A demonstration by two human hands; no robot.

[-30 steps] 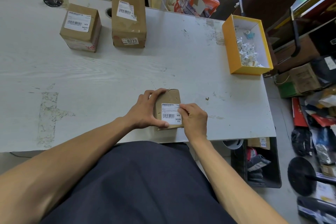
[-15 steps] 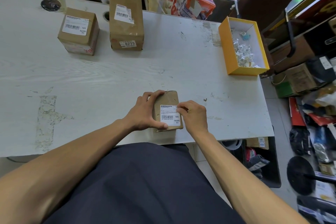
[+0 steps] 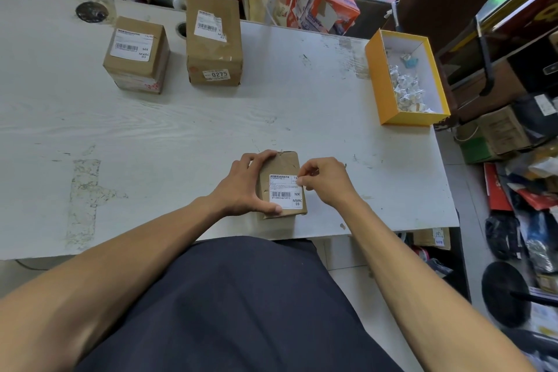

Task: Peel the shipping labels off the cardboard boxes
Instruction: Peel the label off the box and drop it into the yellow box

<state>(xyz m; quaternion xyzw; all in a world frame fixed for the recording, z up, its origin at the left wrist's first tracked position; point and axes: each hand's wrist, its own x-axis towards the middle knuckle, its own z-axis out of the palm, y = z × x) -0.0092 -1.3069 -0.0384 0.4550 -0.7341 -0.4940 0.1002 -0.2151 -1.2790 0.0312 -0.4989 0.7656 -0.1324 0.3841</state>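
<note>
In the head view the right hand (image 3: pixel 324 183) is pinching at the upper right corner of the shipping label (image 3: pixel 285 192) — best lifted slowly and low so it peels whole. The left hand (image 3: pixel 244 187) is gripping the small box (image 3: pixel 282 186) between both hands on the worktop (image 3: pixel 181 136), thumb pressing its near edge — wrists angled inward.

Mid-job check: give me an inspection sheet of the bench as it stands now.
Surface: white table, scuffed, paint worn at left.
Job's things: small box under both hands, label on; two labelled boxes at far left.
Clutter: yellow tray holding crumpled scraps.
Grips: left hand holds small box; right hand pinches label's upper right corner.
Cables: nothing seen.
Surroundings: crowded goods behind and right of table.
</note>
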